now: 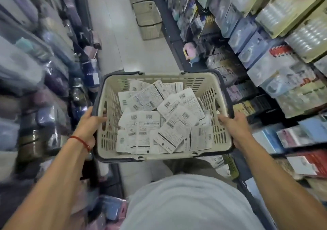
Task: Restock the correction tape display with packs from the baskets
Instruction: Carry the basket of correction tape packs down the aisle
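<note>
At the centre of the frame, the left hand (pixel 90 121) and right hand (pixel 235 123) each curl their fingers round a side rim of the basket (pixel 113 157), heaped with loose packs (pixel 164 118). Tilting it could spill packs onto the floor (pixel 109 26).

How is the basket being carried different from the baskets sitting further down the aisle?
The carried basket is held up by the left hand and right hand; the far baskets rest on the floor, untouched. The carried basket holds many white packs, printed backs up; nothing shows through the far baskets' walls, though they are blurred. Both are beige slotted plastic with dark rims.
</note>
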